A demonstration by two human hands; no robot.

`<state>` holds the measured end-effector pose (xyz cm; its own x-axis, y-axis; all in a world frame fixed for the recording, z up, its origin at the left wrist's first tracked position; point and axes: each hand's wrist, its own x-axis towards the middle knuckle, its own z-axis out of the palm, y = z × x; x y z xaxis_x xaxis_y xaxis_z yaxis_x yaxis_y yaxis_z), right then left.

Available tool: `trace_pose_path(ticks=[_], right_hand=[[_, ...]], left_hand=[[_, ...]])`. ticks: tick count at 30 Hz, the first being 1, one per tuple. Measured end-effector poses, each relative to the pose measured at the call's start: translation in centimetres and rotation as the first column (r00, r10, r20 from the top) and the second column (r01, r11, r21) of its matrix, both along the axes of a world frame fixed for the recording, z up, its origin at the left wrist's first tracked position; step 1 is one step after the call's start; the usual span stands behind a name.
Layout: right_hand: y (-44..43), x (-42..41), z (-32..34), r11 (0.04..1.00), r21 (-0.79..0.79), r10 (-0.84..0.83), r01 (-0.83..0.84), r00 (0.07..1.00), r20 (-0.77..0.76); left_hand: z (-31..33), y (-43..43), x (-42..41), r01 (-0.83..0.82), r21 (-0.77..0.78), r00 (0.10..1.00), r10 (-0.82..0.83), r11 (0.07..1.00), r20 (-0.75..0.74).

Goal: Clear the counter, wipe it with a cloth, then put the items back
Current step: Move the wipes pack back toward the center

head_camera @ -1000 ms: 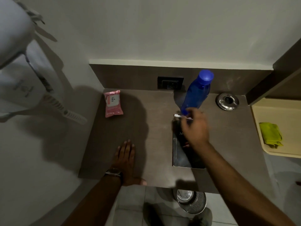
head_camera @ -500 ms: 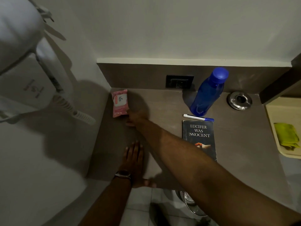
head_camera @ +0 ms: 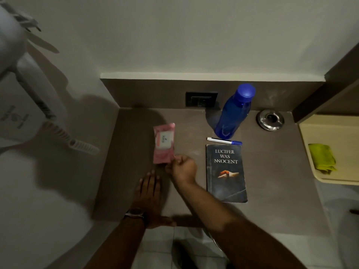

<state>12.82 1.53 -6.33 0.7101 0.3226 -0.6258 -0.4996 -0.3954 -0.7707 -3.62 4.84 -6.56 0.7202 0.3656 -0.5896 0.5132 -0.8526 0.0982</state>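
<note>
Right hand [head_camera: 182,167] pinches the crinkly pink wipes packet [head_camera: 164,142]; left hand [head_camera: 149,193] lies spread flat on the matte counter [head_camera: 272,171].

Around the one book [head_camera: 226,172] on the desk [head_camera: 272,181] we count one pen [head_camera: 223,141] just above its top edge, one blue bottle [head_camera: 234,111] beyond the pen, one pink packet [head_camera: 164,142] to its left, and one metal ashtray [head_camera: 270,119] up to its right. Further right of the book we count one green cloth [head_camera: 322,159] on one pale tray [head_camera: 330,131]. We count two hands.
</note>
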Motion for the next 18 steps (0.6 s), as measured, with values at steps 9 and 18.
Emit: trace_pose_path(ticks=[9, 18], right_hand=[[-10.8, -3.4, -2.5, 0.982, -0.076, -0.176, 0.173, 0.984, -0.03], [-13.7, -2.1, -1.6, 0.996, -0.057, -0.074, 0.073, 0.997, -0.018]], left_hand=[[-0.5, 0.1, -0.2, -0.037, -0.003, 0.999, 0.037, 0.999, 0.028], [-1.3, 0.0, -0.5, -0.025, 0.034, 0.998, 0.023, 0.999, 0.056]])
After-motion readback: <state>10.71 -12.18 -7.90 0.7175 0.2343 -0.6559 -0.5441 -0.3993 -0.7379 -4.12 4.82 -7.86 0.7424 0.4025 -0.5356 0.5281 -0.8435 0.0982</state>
